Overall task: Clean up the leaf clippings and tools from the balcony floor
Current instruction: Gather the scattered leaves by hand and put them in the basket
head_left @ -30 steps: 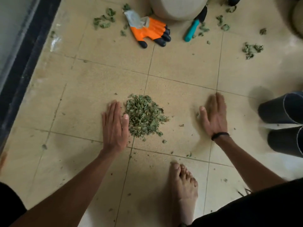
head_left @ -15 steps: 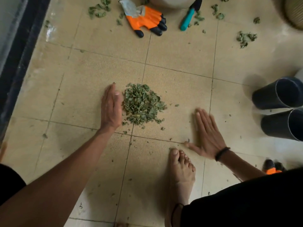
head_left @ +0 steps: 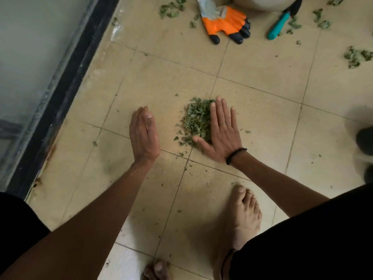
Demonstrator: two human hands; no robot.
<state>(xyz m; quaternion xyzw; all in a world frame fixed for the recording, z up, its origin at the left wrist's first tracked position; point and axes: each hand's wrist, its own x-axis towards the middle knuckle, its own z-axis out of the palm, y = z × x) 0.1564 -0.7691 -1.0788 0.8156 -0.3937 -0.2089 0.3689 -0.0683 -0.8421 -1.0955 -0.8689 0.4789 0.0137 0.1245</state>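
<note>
A pile of green leaf clippings (head_left: 195, 120) lies on the beige tiled floor (head_left: 262, 98). My right hand (head_left: 222, 131) lies flat, fingers straight, against the pile's right side and partly over it. My left hand (head_left: 143, 134) stands on its edge with straight fingers, a short gap left of the pile. At the top lie an orange and black glove (head_left: 226, 24) and a teal-handled tool (head_left: 280, 25). Loose clippings sit at the top left (head_left: 171, 9) and at the right (head_left: 357, 56).
A dark door frame (head_left: 66, 77) and a grey wall run down the left side. A pale round pot (head_left: 262, 3) stands at the top edge. Blurred dark objects (head_left: 365, 140) are at the right edge. My bare feet (head_left: 244, 215) stand just behind the pile.
My right hand swept left across the floor to the pile's right side, pressing the clippings into a narrower heap. My left hand has drawn away from the pile's left side.
</note>
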